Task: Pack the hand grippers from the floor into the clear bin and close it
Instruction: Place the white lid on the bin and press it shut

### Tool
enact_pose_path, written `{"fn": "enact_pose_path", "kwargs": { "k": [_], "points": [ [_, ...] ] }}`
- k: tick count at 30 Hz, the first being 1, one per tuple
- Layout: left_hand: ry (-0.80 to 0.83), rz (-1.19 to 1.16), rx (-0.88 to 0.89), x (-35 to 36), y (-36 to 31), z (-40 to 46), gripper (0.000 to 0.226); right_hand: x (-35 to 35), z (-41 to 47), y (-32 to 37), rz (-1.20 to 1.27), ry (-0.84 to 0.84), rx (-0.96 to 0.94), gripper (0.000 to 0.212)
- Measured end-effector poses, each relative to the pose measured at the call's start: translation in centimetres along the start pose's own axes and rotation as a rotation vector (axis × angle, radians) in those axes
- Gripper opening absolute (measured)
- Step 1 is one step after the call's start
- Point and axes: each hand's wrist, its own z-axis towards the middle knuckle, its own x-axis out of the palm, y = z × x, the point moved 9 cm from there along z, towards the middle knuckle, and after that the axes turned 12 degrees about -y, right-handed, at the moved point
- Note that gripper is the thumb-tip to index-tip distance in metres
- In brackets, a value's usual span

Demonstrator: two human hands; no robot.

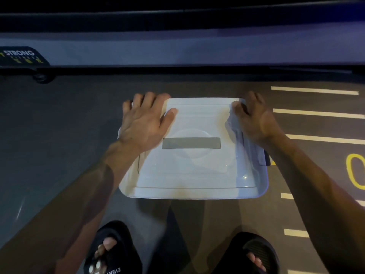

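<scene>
The clear bin [263, 180] stands on the dark floor in front of my feet. A whitish lid [193, 171] with a grey strip across its middle lies on top of it, sitting a little askew, so the bin's right rim shows beside it. My left hand [144, 121] rests on the lid's far left corner, thumb on top and fingers curled over the edge. My right hand [254, 117] grips the lid's far right corner in the same way. No hand grippers show on the floor; the bin's contents are hidden under the lid.
A long grey machine base [177, 54] with a "STRONG" label runs across the far side, a small foot under its left end. White stripes and a yellow marking [355, 171] are painted on the floor to the right. My feet in black slides [112, 252] stand close to the bin.
</scene>
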Motion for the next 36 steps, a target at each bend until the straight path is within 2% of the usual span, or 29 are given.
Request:
{"fn": "enact_pose_path", "kwargs": {
  "k": [4,7,9,12,16,19,22,25,27,30,31,34,36],
  "points": [
    [0.02,0.02,0.005,0.2,-0.3,0.7,0.052,0.1,0.4,-0.1,-0.055,-0.018,-0.057,0.034],
    [0.039,0.023,0.011,0.0,-0.4,0.9,0.054,0.1,0.4,0.0,-0.054,-0.017,-0.095,0.028],
    [0.043,0.035,0.014,0.0,-0.5,0.7,0.055,-0.1,0.1,-0.1,0.011,-0.028,-0.111,0.023],
    [0.052,0.022,0.025,0.1,-0.4,0.5,0.054,-0.5,-0.1,-0.1,0.267,-0.024,-0.106,0.027],
    [0.04,0.007,0.028,0.2,-0.2,0.7,0.049,0.2,0.9,-1.8,0.373,0.065,0.14,0.031],
    [0.032,-0.027,0.029,-0.1,0.0,0.5,0.052,1.0,0.1,-4.2,0.376,0.198,0.396,0.051],
    [0.036,-0.087,0.008,-0.4,1.1,-0.3,0.059,-0.1,-1.1,-4.2,0.388,0.134,0.387,0.054],
    [0.064,-0.255,-0.166,-0.1,3.8,-2.8,0.067,-0.9,-3.0,-4.7,0.357,0.074,0.456,0.059],
    [0.073,-0.412,-0.373,0.3,6.3,-5.3,0.083,-1.6,-4.5,-4.8,0.278,0.068,0.51,0.062],
    [0.058,-0.666,-0.696,0.6,8.8,-8.8,0.106,-2.3,-6.7,-5.0,0.306,0.084,0.564,0.056],
    [0.06,-0.707,-0.763,0.7,8.9,-9.7,0.101,-2.4,-7.4,-5.2,0.329,0.084,0.591,0.051],
    [0.088,-0.874,-0.956,1.4,8.5,-11.7,0.057,-2.6,-9.0,-5.4,0.322,0.092,0.641,0.044],
    [0.102,-0.99,-1.057,1.8,7.7,-12.6,0.042,-3.1,-9.3,-5.2,0.27,0.038,0.597,0.037]
  ]
}}
